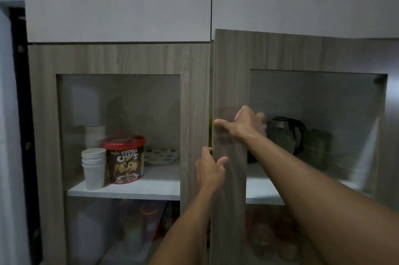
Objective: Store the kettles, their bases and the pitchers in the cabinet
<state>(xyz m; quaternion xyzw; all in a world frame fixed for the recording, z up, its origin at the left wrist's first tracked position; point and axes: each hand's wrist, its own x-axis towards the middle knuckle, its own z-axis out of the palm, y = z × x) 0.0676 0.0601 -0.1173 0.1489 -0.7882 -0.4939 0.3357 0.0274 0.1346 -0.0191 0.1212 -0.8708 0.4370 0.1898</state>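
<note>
Both hands are on the right cabinet door [231, 83], which stands slightly ajar, its free edge proud of the closed left door [194, 100]. The right hand [246, 125] lies spread flat against the door frame with the thumb hooked over the free edge; the left hand [210, 170], lower down, curls its fingers around that same edge with the thumb on the face. Neither hand holds anything else. Through the glass, a kettle [285, 133] sits on the white shelf [261, 189] near its left end, close behind the door, and something darker and blurred stands just beside it to the right; whether that is a pitcher I cannot tell. The main risk, as I judge it, is pinching: the left fingers and right thumb sit in the gap between the two doors, and a firm push shut would trap them. If the kettle or its base overhangs the shelf's front edge, the door could strike it and rebound or knock it back. The glass also blurs the contents, so a missing base could go unnoticed.
</note>
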